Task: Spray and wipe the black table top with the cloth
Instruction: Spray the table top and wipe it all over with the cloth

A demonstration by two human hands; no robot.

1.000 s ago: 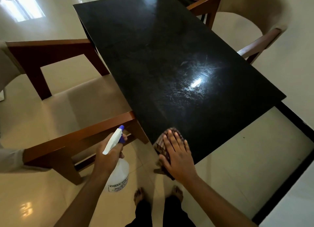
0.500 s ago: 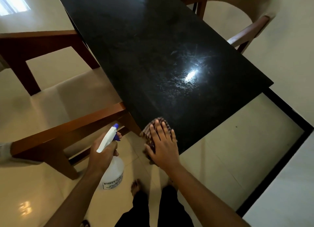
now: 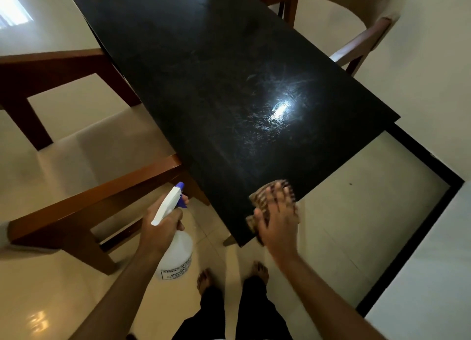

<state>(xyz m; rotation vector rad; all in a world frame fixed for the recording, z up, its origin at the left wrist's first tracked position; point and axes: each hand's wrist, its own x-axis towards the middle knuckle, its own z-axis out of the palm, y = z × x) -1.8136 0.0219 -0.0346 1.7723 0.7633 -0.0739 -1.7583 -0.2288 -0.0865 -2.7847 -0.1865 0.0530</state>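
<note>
The long black glossy table top (image 3: 229,84) fills the middle of the room, running from the near edge away to the far left, with smears and streaks showing where the light glares off it, so I would judge the wiping only partly done. Brown wooden chairs with pale cushions (image 3: 84,125) stand along its left side, and another at the far right. Near the left corner, off the table, the left hand (image 3: 160,227) is wrapped around the neck of a clear plastic spray bottle with a white and blue trigger head (image 3: 175,248), held low, probably kept ready for another squirt. At the near edge the right hand (image 3: 277,220) lies flat with fingers spread, pressing a brown checked cloth (image 3: 257,199) onto the top, likely to push it across.
</note>
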